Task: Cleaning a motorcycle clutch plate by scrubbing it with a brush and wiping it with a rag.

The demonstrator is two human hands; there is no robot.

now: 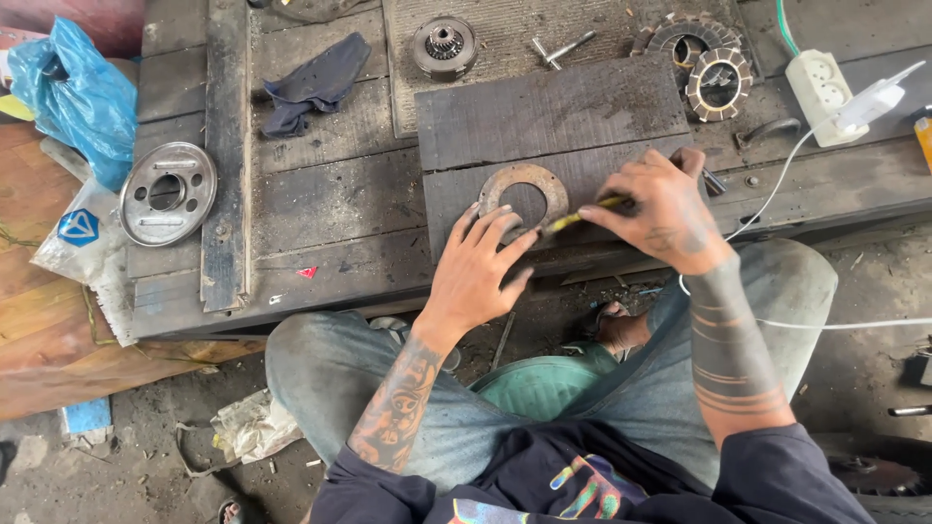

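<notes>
A flat, rusty ring plate (523, 197) is seen lying on a dark board (553, 112) at the near edge of the wooden workbench (320, 194). It is pinned from the near side by the left hand (478, 272), whose fingers are spread and pressed flat along the ring's lower rim — nothing is grasped by them. The right hand (665, 209) is placed just to the right of the ring, clenched around a slim yellow-handled tool (582, 215). The tool's long axis runs roughly sideways, its tip pointed left toward the ring's lower right rim, beside the left fingertips; whether the tip is touching the metal cannot be told.

Beyond the ring, a small gear hub (444, 46) and toothed friction discs (701, 60) are laid out. Far to the ring's left, a round silver plate (168, 193) and a dark rag (316, 82) are seen; to its right, a white socket block (823, 95) — with its cable trailing toward the dirt floor (146, 466).
</notes>
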